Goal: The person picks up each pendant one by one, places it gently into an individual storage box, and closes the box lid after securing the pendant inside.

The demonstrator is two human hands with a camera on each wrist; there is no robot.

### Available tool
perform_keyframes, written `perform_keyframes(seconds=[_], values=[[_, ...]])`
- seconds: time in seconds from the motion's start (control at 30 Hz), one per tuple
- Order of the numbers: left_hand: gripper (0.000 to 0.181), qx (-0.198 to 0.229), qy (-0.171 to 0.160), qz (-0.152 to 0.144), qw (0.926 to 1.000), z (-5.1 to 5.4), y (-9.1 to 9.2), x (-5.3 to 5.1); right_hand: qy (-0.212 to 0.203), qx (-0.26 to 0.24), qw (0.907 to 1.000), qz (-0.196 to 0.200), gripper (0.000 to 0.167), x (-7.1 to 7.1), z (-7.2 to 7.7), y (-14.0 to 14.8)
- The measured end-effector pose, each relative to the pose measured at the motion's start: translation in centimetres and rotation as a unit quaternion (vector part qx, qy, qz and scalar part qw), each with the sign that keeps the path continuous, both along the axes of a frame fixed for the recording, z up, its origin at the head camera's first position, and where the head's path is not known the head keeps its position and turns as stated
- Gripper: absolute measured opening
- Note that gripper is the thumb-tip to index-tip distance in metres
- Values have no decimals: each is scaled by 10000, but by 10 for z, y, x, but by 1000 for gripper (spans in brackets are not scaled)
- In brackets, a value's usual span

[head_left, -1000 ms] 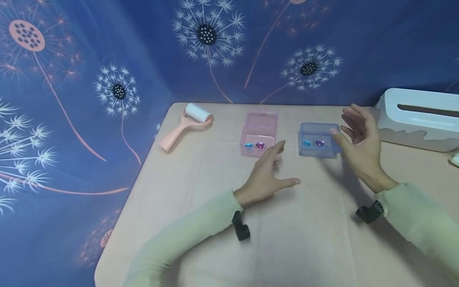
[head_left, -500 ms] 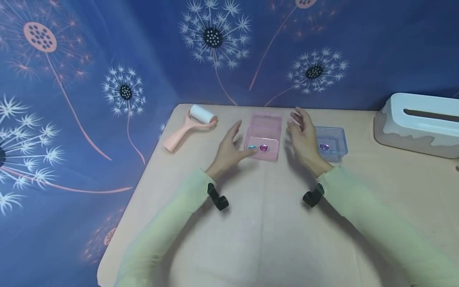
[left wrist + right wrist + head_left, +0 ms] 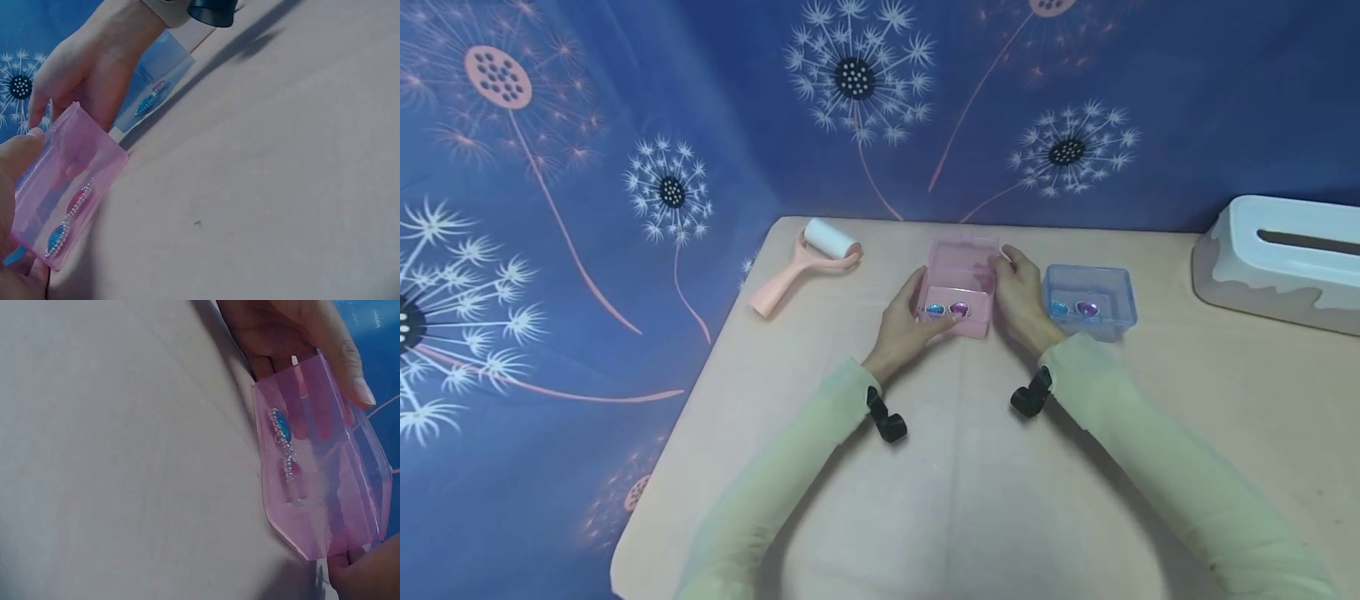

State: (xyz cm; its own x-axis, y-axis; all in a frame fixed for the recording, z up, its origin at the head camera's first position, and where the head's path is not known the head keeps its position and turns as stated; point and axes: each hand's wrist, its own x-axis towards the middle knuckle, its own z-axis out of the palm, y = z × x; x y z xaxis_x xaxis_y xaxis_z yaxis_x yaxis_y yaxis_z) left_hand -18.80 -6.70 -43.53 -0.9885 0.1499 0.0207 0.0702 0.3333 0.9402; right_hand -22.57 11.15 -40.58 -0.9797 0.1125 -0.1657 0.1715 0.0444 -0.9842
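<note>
A clear pink plastic box (image 3: 976, 325) stands on the table with its lid (image 3: 964, 254) folded back. Inside it lie a blue gem (image 3: 935, 309) and a magenta gem (image 3: 959, 309), both edged with small clear beads. My left hand (image 3: 901, 333) holds the box's left side, thumb over the front edge and fingers behind the wall in the right wrist view. At the other end, my right hand (image 3: 1021, 298) grips the box's right side, some fingertips hidden behind it. Close by on the right is a clear blue box (image 3: 1112, 304) holding a blue gem (image 3: 1059, 308) and a purple gem (image 3: 1087, 309).
A pink-handled lint roller (image 3: 797, 265) lies at the table's back left. At the right edge sits a white and grey tissue box (image 3: 1277, 258). Behind the table (image 3: 955, 500) hangs a blue dandelion-print cloth (image 3: 730, 108).
My right hand has come left from the blue box to the pink box's right side. My left hand has drawn back left, then closed in on the pink box's left side.
</note>
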Motion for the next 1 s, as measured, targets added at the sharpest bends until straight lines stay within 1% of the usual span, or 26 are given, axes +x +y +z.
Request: perform_keyframes(seconds=[0.1, 0.2, 0.33, 0.43, 0.53, 0.63, 0.7, 0.8, 0.87, 1.0], values=[[95, 0, 107, -81, 9999, 0, 0, -1, 41, 133, 9999, -48, 58, -1, 1, 2], [94, 29, 158, -119, 9998, -2, 0, -2, 18, 200, 9998, 6, 58, -1, 0, 3], [94, 19, 188, -74, 9998, -3, 0, -2, 46, 231, 9996, 147, 58, -1, 0, 3], [93, -56, 224, -13, 9997, -4, 0, -3, 158, 453, 9988, 141, 58, -2, 2, 4], [93, -90, 253, 14, 9996, -4, -1, -3, 291, 631, 9976, 63, 56, -2, 8, 5], [93, -27, 243, -28, 9997, -3, -1, -3, 417, 450, 9981, 46, 51, -2, 15, 5], [93, 24, 222, -60, 9997, -3, 0, -3, 436, 202, 9988, 77, 50, -2, 21, 5], [94, 32, 188, -79, 9998, -1, 0, -2, 371, 152, 9991, 146, 56, -2, 28, 5], [95, 31, 177, -59, 9998, 0, 0, -2, 274, 312, 9990, 159, 64, -2, 32, 4], [95, 39, 206, -56, 9998, 0, 0, -2, 36, 1063, 9943, 17, 77, -1, 37, 0]])
